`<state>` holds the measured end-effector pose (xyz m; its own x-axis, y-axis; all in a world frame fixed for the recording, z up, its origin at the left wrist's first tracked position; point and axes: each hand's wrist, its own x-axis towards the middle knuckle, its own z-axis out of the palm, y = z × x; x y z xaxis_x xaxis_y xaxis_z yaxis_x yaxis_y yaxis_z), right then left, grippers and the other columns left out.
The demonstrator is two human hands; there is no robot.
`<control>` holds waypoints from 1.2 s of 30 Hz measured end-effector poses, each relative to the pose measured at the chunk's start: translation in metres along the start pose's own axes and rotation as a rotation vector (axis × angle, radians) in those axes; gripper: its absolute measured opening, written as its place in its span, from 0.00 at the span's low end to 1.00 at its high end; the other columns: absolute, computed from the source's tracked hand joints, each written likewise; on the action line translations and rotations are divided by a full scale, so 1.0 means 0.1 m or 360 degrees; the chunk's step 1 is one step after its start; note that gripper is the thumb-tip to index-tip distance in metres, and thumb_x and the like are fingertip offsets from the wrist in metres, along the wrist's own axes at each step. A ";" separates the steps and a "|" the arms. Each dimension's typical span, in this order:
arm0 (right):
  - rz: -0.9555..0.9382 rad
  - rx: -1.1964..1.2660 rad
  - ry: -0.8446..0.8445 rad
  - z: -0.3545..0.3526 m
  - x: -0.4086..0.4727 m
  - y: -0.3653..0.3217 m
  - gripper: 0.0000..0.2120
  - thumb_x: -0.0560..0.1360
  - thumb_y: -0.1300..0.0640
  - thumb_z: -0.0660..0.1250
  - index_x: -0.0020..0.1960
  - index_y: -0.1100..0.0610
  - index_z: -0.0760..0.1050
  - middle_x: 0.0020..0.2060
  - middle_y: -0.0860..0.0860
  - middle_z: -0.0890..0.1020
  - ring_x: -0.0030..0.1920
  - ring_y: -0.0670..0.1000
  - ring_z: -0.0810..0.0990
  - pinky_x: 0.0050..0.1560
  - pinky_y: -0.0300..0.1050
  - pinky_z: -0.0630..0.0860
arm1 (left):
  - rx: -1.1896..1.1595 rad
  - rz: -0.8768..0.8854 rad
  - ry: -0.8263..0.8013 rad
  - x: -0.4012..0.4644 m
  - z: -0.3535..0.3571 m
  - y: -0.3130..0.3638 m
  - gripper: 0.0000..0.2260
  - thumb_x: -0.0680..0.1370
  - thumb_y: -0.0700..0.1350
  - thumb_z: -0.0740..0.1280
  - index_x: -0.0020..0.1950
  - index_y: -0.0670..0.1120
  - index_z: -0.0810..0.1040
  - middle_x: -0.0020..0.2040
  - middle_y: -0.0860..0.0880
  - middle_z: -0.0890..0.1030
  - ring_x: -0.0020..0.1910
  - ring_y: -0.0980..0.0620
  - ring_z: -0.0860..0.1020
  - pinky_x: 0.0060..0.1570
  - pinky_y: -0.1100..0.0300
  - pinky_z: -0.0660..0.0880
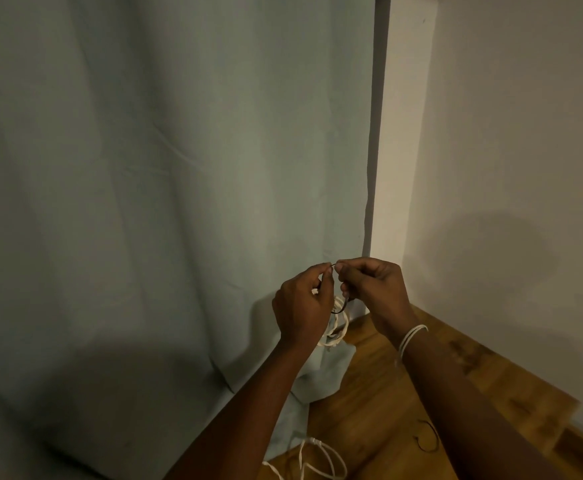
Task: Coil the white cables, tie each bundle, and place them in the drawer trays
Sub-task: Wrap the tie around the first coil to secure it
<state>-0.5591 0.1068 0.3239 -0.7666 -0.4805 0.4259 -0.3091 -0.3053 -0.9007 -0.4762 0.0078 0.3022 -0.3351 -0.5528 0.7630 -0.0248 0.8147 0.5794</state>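
Now both hands are up in front of the curtain (165, 188), and it looks like the tying step: left hand (302, 308) and right hand (373, 289) each pinch a thin dark tie (341, 308), fingers clamped on it, with the coiled white cable (337, 332) hanging just beneath, partly hidden. More loose white cable (321, 460) lies on the wooden tabletop (387, 410). Next, I'd judge, loop the tie round the bundle and cinch it; no drawer in view
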 end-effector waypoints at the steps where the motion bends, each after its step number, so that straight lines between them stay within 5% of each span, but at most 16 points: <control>1: -0.0005 -0.0006 0.0027 0.00 0.00 0.00 0.04 0.76 0.63 0.71 0.48 0.61 0.85 0.35 0.56 0.85 0.31 0.51 0.81 0.36 0.42 0.80 | -0.0003 -0.0009 0.0001 0.00 0.00 0.00 0.10 0.78 0.49 0.68 0.53 0.47 0.85 0.37 0.50 0.85 0.31 0.56 0.79 0.32 0.74 0.64; 27: 0.0011 -0.0056 -0.0039 0.01 -0.03 -0.01 0.06 0.77 0.61 0.69 0.49 0.59 0.86 0.37 0.57 0.86 0.34 0.50 0.82 0.37 0.41 0.79 | -0.0082 0.0116 0.0023 -0.03 0.00 0.06 0.08 0.78 0.48 0.68 0.52 0.47 0.85 0.40 0.52 0.86 0.36 0.56 0.82 0.36 0.69 0.75; 36: -0.0081 -0.0106 -0.0139 -0.03 -0.02 -0.04 0.08 0.79 0.63 0.66 0.53 0.59 0.84 0.36 0.50 0.86 0.35 0.48 0.83 0.40 0.38 0.80 | -0.0061 0.0131 0.0035 0.00 -0.02 0.06 0.08 0.79 0.48 0.68 0.50 0.47 0.85 0.39 0.52 0.86 0.35 0.58 0.82 0.35 0.77 0.67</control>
<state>-0.5582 0.1107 0.3263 -0.6981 -0.5364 0.4742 -0.3850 -0.2773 -0.8803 -0.4746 0.0128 0.3059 -0.3139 -0.4884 0.8142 0.0379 0.8504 0.5248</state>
